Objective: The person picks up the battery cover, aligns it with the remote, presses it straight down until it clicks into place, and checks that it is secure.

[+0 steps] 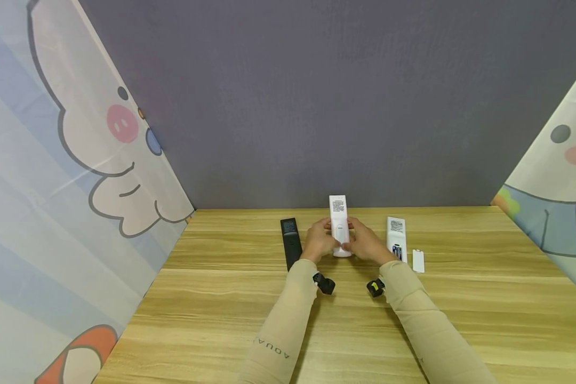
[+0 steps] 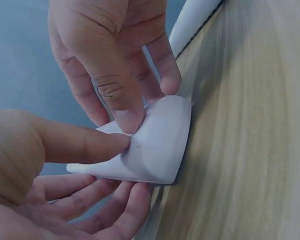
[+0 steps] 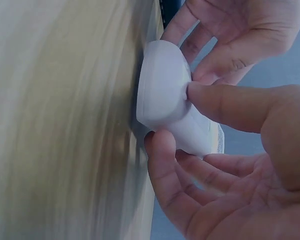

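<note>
A white remote control lies back side up near the far edge of the table, its printed label at the top. My left hand grips it from the left and my right hand from the right. In the left wrist view both thumbs press side by side on the battery cover of the remote, near its rounded end. Fingers curl along its sides in the right wrist view, where the remote rests close to the tabletop. The cover looks in place, though the thumbs hide part of it.
A black remote lies left of my hands. To the right is another white remote with its compartment uncovered and blue batteries showing. A loose white battery cover lies beside it. A grey panel stands behind the table.
</note>
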